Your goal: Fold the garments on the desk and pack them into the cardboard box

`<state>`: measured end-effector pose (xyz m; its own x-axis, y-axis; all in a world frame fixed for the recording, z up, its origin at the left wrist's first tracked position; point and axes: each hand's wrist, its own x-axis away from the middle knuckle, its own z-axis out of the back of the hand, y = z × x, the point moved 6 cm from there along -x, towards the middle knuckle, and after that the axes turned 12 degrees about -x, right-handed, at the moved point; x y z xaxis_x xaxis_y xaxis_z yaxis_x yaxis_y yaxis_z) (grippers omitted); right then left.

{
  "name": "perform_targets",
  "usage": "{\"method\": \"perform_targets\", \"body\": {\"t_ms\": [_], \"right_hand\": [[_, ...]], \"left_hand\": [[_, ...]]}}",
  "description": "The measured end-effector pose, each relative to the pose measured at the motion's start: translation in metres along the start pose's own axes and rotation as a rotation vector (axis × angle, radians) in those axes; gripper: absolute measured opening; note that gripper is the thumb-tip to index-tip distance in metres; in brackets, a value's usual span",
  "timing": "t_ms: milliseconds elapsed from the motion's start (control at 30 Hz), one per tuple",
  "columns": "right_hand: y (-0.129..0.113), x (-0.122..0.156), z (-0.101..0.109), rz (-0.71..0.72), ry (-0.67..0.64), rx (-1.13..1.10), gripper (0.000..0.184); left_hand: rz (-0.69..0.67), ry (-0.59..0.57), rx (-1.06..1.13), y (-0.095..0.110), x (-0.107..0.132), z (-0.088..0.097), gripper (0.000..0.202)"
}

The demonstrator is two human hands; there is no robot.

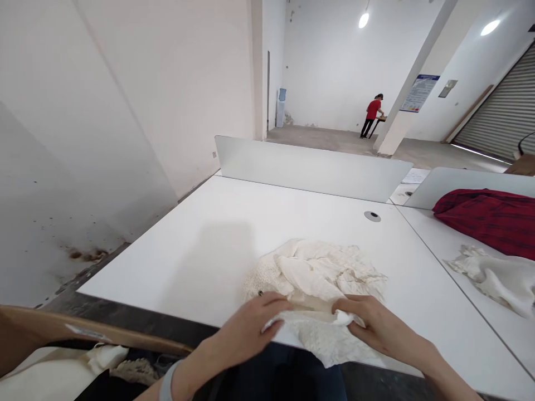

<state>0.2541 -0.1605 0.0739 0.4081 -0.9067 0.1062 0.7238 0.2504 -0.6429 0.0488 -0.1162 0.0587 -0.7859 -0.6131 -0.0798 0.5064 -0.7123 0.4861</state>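
Observation:
A crumpled cream cloth with a lace-like textured part (313,273) lies bunched at the near edge of the white desk (188,267), with some of it hanging over that edge. My left hand (246,320) rests on a fold of this cloth, fingers curled over it and gripping it. My right hand (370,323) pinches a rolled fold of the same cloth a short way to the right. Between my hands the fold is pulled taut. A ring or similar small dark item shows at my left fingertips.
A white desk divider (311,168) stands at the far side, with a round cable grommet (371,216) near it. On the adjoining desk lie a red plaid cloth (485,223) and a cream cloth (489,278). A cardboard box (83,334) holding cream fabric sits lower left. A person in red (373,111) stands far off.

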Motion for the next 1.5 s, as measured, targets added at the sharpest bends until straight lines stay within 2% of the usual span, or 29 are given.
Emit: {"method": "perform_targets", "body": {"t_ms": [67,133,267,367,400,467,533,667,700,733,800,867,933,967,1000,1100,1167,1233,1267,1400,1433,1500], "right_hand": [[0.016,0.017,0.009,-0.038,0.039,-0.042,0.037],[0.032,0.029,0.015,-0.074,0.096,-0.086,0.035],[0.06,0.041,0.018,-0.156,0.224,-0.153,0.027],[0.069,0.045,0.012,-0.196,0.207,-0.181,0.026],[0.069,0.047,0.009,-0.211,0.189,-0.186,0.026],[0.065,0.051,0.007,-0.238,0.163,-0.192,0.026],[0.049,0.053,0.004,-0.215,0.091,-0.201,0.027],[-0.006,0.032,-0.004,0.035,-0.29,-0.267,0.029],[-0.016,0.019,0.0,0.086,-0.312,-0.276,0.03],[-0.023,0.001,0.007,0.118,-0.273,-0.276,0.031],[-0.027,-0.042,0.025,0.162,-0.089,-0.232,0.029],[-0.028,-0.09,0.034,0.228,0.042,-0.153,0.026],[-0.032,-0.138,0.027,0.316,0.04,-0.075,0.024],[-0.037,-0.16,0.018,0.366,0.008,-0.035,0.024],[-0.042,-0.18,0.008,0.418,-0.039,0.007,0.025],[-0.061,-0.221,-0.031,0.552,-0.229,0.177,0.035],[-0.067,-0.234,-0.054,0.586,-0.366,0.294,0.045],[-0.068,-0.239,-0.068,0.59,-0.455,0.366,0.048],[-0.067,-0.239,-0.07,0.587,-0.469,0.38,0.043],[-0.062,-0.23,-0.057,0.588,-0.383,0.341,0.016],[-0.061,-0.227,-0.052,0.595,-0.344,0.324,0.016],[-0.06,-0.222,-0.045,0.614,-0.275,0.304,0.03]], "left_hand": [[0.055,0.05,-0.093,-0.024,-0.006,0.005,0.039],[0.063,0.045,-0.158,-0.038,-0.012,0.006,0.037],[-0.019,-0.055,-0.188,-0.032,-0.018,-0.004,0.023],[-0.044,-0.091,-0.207,-0.024,-0.015,-0.012,0.033],[-0.05,-0.095,-0.226,-0.024,-0.015,-0.013,0.031],[-0.059,-0.087,-0.279,-0.027,-0.017,-0.01,0.022],[-0.049,-0.012,-0.358,-0.035,-0.024,0.003,0.031],[0.073,0.321,-0.503,-0.061,-0.035,0.048,0.035],[0.116,0.381,-0.504,-0.068,-0.035,0.055,0.035],[0.157,0.42,-0.487,-0.074,-0.032,0.06,0.037],[0.233,0.457,-0.412,-0.082,-0.018,0.059,0.044],[0.318,0.487,-0.298,-0.083,0.005,0.05,0.044],[0.434,0.487,-0.139,-0.077,0.033,0.033,0.035],[0.487,0.446,-0.035,-0.072,0.046,0.02,0.032],[0.526,0.364,0.086,-0.064,0.057,0.003,0.03],[0.56,-0.034,0.499,-0.035,0.075,-0.06,0.036],[0.586,-0.208,0.739,-0.021,0.08,-0.094,0.042],[0.617,-0.253,0.924,-0.017,0.079,-0.114,0.053],[0.625,-0.262,1.009,-0.016,0.077,-0.121,0.057],[0.666,-0.314,1.321,-0.009,0.062,-0.136,0.055],[0.681,-0.301,1.371,-0.006,0.057,-0.137,0.056],[0.715,-0.261,1.432,-0.002,0.047,-0.138,0.061]]}}
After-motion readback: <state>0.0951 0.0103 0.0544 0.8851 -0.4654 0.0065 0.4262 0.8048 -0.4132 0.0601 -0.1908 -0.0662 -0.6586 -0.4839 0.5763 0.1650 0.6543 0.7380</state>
